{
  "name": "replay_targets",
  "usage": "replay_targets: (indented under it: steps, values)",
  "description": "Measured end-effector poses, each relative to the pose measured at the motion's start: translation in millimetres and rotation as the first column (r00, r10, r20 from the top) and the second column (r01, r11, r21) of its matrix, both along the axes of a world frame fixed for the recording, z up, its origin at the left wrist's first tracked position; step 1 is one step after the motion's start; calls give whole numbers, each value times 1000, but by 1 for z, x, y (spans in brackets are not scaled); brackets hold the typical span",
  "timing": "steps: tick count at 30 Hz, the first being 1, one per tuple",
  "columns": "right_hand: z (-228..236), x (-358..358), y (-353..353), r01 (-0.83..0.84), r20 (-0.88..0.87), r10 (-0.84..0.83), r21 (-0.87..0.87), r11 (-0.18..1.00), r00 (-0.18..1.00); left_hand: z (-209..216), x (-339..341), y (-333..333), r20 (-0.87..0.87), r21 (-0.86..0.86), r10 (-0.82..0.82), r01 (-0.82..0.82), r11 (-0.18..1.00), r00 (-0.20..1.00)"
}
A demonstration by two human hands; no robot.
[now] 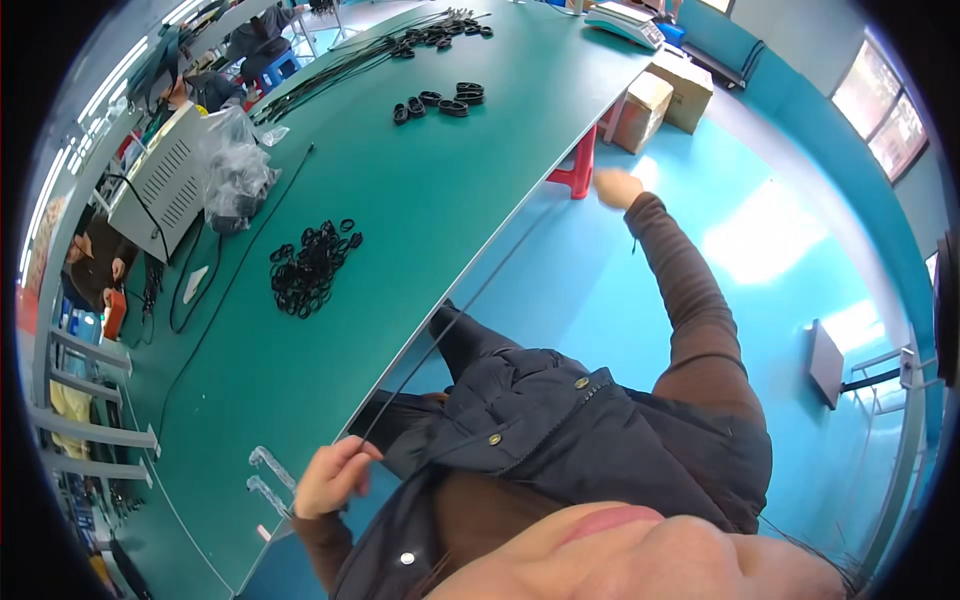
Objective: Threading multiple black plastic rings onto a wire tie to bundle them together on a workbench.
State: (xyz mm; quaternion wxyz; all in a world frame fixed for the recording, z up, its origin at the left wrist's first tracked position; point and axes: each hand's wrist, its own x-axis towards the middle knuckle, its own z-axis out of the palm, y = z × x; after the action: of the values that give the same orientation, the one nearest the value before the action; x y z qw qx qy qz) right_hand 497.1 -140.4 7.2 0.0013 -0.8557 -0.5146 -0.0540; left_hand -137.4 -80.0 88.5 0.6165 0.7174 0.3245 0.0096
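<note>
Starting at 10 o'clock in your view, a crumpled plastic bag (238, 170) sits on the green desk (430, 200), with a loose black cable (240, 264) bending across the top just beside it. A heap of small black loops (312, 272) lies toward 9 o'clock.

Between 7 and 8 o'clock, your left hand (332, 478) has its thumb and forefinger together, clamped on the thin dark cord (466, 312). The cord hangs off the desk's near edge, passing over your leg and the blue floor. Its long axis runs nearly straight from 7 o'clock to 1 o'clock, roughly along that edge, pointing up past the red stool (577, 172) at 1 o'clock.

Farthest right, toward 2 o'clock, your right hand (618, 188) looks curled but is blurred, and the cord fades just short of it; you cannot tell from this view whether those fingers are clamped on it.

Judging by your spread arms, you seem to be drawing the cord out to its length. The next move probably calls for a firm left pinch and a straight line, clear of the desk's edge.
</note>
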Motion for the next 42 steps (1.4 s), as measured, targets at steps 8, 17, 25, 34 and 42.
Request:
replay_targets:
  steps: [8,17,25,34,42]
  values:
    - [56,-281,28,-617,-684,713,630,473,-152,-11,95,0,272,-90,253,-237,967,928]
    - [62,-327,101,-375,-641,768,711,595,5,-31,69,-11,406,-387,460,-307,870,790]
    - [-15,-353,111,-600,-488,865,659,454,118,-37,93,-20,567,-733,509,115,671,647]
    - [-1,-364,62,-600,-547,837,679,423,-29,-16,71,34,743,-494,617,-407,768,262]
    - [56,-343,67,-813,-698,694,502,297,-178,-71,75,42,461,193,510,-643,741,726]
